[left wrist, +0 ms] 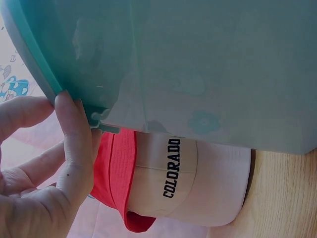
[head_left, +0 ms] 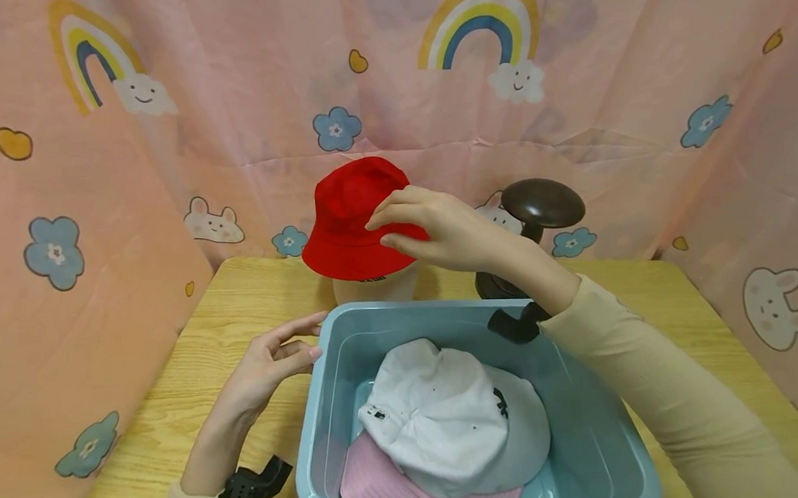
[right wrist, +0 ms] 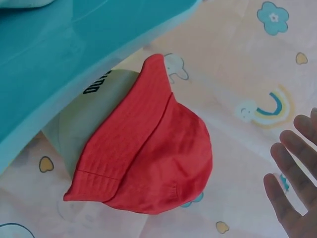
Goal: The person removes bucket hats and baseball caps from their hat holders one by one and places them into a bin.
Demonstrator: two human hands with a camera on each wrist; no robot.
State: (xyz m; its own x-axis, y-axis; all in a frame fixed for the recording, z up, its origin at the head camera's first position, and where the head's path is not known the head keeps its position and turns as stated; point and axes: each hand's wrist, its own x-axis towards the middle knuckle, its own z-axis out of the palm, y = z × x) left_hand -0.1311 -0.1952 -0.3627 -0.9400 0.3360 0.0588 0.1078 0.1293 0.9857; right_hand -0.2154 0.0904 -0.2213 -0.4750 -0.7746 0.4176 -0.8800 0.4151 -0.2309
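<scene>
A red bucket hat sits over a beige cap lettered COLORADO, behind the blue bin. In the head view my right hand overlaps the red hat's right side. The right wrist view shows that hand's fingers spread, apart from the hat and holding nothing. My left hand touches the bin's rim at its far left corner with thumb and fingertips. Inside the bin, a white cap lies on a pink ribbed piece of fabric, whose kind is partly hidden.
A dark stand with a rounded top stands behind the bin, partly hidden by the right forearm. Everything rests on a wooden table. A pink patterned cloth hangs behind and beside the table.
</scene>
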